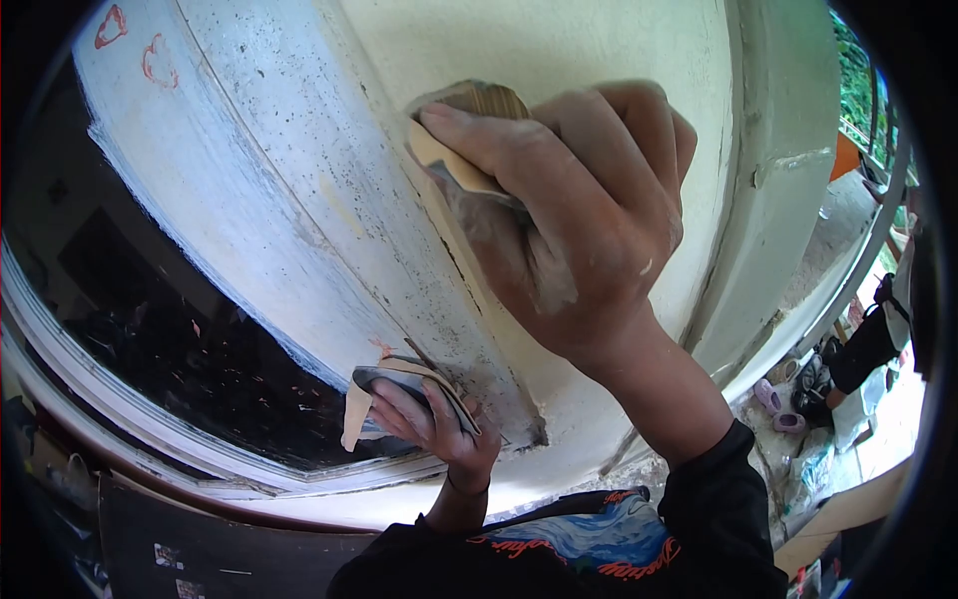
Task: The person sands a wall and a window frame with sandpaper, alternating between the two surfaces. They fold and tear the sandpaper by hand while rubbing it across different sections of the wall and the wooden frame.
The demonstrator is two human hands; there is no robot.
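My right hand (pixel 599 190), dusted with pale powder, grips a folded piece of sandpaper (pixel 449 160) with a tan back and grey face. The thumb lies along the top of the paper, and the other fingers curl behind. It overlaps the edge between the blue-white painted window frame (pixel 299 170) and the cream wall (pixel 619 45). Lower down, my left hand (pixel 434 414) has a second folded sandpaper sheet (pixel 357 409) in its fingers, close to the lower end of the frame. Dark specks and worn paint mark the frame.
Dark window glass (pixel 180 329) lies left of the frame, above a pale sill (pixel 269 479). A dark board (pixel 220 549) stands at the lower left. On the right are a pale post (pixel 768 160), purple shoes (pixel 778 404), plastic bags (pixel 813 469) and cardboard (pixel 848 509).
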